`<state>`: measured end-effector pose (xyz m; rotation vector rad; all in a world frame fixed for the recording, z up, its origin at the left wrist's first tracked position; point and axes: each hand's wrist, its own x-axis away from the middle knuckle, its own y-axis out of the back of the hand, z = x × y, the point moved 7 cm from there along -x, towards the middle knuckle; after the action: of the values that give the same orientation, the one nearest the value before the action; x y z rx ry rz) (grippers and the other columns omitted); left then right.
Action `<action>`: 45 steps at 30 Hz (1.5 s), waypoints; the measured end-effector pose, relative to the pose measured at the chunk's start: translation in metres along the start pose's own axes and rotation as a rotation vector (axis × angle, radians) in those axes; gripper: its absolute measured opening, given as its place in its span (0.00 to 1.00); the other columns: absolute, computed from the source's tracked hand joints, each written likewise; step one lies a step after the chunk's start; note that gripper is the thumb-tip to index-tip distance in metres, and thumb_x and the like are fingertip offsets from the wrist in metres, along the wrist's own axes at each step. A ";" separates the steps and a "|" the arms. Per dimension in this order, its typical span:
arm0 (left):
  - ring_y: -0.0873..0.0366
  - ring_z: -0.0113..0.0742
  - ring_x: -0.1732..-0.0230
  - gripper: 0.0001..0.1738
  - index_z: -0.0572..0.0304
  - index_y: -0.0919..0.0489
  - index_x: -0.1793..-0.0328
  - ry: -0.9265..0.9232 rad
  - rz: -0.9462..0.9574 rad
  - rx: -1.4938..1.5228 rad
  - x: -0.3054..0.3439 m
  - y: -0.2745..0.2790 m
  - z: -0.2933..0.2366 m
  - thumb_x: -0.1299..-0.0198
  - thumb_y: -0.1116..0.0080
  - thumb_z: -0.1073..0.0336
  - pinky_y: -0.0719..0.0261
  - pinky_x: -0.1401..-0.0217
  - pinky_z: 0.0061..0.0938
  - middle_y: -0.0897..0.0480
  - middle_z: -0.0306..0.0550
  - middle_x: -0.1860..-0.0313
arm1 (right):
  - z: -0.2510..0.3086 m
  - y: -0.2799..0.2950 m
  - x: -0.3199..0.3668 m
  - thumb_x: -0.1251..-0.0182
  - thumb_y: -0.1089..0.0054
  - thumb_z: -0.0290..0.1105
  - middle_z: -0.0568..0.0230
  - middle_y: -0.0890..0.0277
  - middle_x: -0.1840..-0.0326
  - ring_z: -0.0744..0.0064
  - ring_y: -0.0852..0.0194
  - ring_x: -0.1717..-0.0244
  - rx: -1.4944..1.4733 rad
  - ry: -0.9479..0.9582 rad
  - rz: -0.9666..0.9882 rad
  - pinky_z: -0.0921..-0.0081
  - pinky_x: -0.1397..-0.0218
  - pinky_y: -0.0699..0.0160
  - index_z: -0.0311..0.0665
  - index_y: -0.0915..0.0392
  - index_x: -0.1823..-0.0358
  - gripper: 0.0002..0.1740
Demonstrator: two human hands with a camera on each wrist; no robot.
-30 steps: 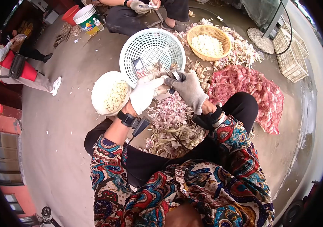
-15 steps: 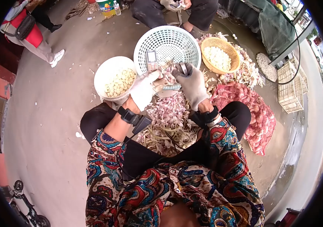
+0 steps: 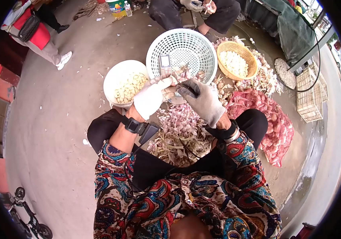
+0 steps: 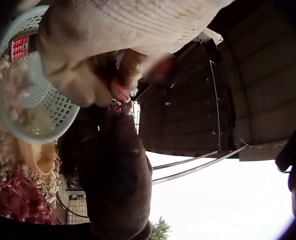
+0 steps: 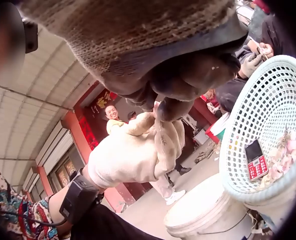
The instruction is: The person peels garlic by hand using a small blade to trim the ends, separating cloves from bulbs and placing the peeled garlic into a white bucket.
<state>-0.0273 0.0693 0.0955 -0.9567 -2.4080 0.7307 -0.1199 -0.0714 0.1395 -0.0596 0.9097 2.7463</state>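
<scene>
My gloved left hand (image 3: 150, 95) is raised over the near rim of the pale green basket (image 3: 151, 59). Its thumb and fingers pinch a pinkish garlic clove (image 4: 120, 92). My right hand (image 3: 206, 101), in a grey glove with dark fingertips, meets it from the right. The right fingers are curled, and their tips pinch at the clove in the right wrist view; the rest of its grip is hidden. In the basket lie garlic pieces (image 3: 183, 73) and a red-keyed phone (image 3: 165, 61).
Peeled cloves fill part of a white bucket (image 3: 112, 75) at left. Garlic skins (image 3: 182, 127) are heaped between my knees. At right are a yellow basket (image 3: 254, 65) of peeled cloves, a red mesh sack (image 3: 266, 123) of garlic and a crate (image 3: 310, 95). Another person (image 3: 170, 14) sits opposite.
The metal blade that showed in my right hand earlier is out of sight now. My right hand has turned and lowered slightly, close to the left fingertips. The head view has shifted.
</scene>
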 end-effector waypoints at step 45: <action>0.15 0.31 0.58 0.21 0.73 0.20 0.42 -0.125 0.116 -0.253 0.021 -0.013 -0.016 0.21 0.51 0.59 0.17 0.49 0.26 0.14 0.48 0.52 | -0.011 0.022 0.001 0.28 0.37 0.26 0.61 0.13 0.56 0.81 0.21 0.61 -0.675 -0.186 -0.132 0.81 0.53 0.18 0.22 0.18 0.44 0.16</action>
<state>-0.0384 0.0812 0.1203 -1.1907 -2.6173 0.5480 -0.1266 -0.0948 0.1438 0.0157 -0.0872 2.7402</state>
